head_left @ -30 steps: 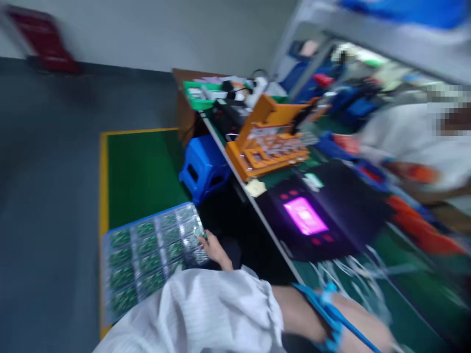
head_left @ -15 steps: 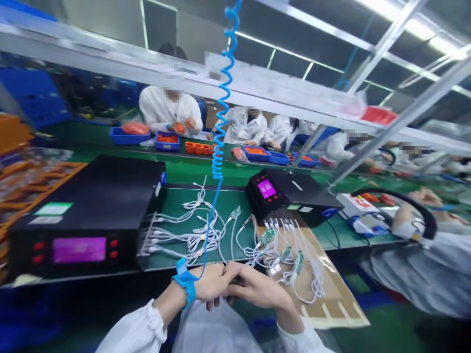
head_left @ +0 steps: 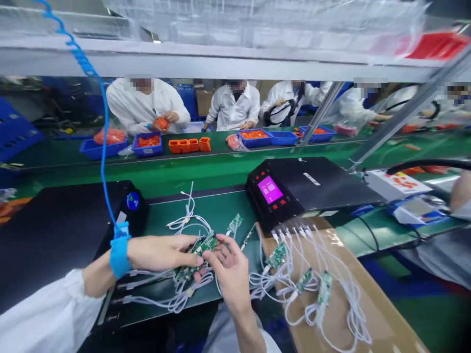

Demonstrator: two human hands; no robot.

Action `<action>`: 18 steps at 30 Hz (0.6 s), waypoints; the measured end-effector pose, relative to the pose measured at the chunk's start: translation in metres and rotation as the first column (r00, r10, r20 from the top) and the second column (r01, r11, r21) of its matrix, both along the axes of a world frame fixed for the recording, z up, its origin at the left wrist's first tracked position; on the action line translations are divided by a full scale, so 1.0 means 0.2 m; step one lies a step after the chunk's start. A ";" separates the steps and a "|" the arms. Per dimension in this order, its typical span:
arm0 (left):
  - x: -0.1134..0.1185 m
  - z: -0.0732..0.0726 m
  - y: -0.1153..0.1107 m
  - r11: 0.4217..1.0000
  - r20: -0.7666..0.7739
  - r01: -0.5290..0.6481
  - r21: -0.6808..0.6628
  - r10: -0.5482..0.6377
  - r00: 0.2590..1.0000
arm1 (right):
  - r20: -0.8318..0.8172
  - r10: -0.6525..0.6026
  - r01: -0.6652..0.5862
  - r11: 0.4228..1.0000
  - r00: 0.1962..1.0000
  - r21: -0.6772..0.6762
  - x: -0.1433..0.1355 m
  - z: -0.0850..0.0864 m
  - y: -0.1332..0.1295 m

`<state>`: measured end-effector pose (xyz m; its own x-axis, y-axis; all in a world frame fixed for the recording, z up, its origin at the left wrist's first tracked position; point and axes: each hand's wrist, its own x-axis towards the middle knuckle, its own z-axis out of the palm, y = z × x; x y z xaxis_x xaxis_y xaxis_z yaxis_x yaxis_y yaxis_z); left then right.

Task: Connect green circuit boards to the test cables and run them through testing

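Observation:
My left hand [head_left: 162, 252], with a blue strap at its wrist, is closed on several green circuit boards [head_left: 187, 269]. My right hand [head_left: 230, 262] pinches the upper right end of a green circuit board [head_left: 206, 245] at the same bunch. White cables [head_left: 180, 299] lie coiled on the green bench below and around my hands. A loose-lying board [head_left: 234, 224] rests just behind my right hand. More boards with cables, one of them [head_left: 277, 255] near the black box, lie to the right on brown cardboard [head_left: 346, 304].
A black box with a pink screen [head_left: 270, 189] stands right of centre, another black box [head_left: 66, 220] at left. A blue coiled cord [head_left: 105, 147] runs to my left wrist. Across the line, several people sit behind blue bins [head_left: 253, 142]. A metal post [head_left: 405, 117] slants at right.
My hands were clasped together near the bench's front edge. They have moved up over the cables and now hold circuit boards. The view has shifted, with the left black box's screen out of sight.

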<state>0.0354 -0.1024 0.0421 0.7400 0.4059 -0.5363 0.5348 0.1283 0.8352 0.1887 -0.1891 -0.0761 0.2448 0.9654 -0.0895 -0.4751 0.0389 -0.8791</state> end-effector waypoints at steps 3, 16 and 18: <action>-0.07 0.01 0.16 0.997 0.017 0.014 -0.074 -0.013 1.000 | 0.146 -0.049 0.040 0.997 0.988 0.068 -0.04 0.04 0.14; -0.22 -0.16 0.68 0.906 0.178 -0.418 0.070 0.400 0.899 | 0.560 -0.115 0.050 0.990 0.821 0.129 -0.28 -0.02 0.74; -0.21 -0.17 0.74 0.842 0.226 -0.533 0.079 0.506 0.832 | 0.669 -0.109 0.019 0.990 0.736 0.139 -0.25 -0.02 0.80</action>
<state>-0.0061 0.0456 0.0077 0.4800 0.8163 -0.3212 0.2513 0.2229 0.9419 0.1386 -0.0295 -0.0806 0.2594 0.9372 0.2329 0.2466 0.1689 -0.9543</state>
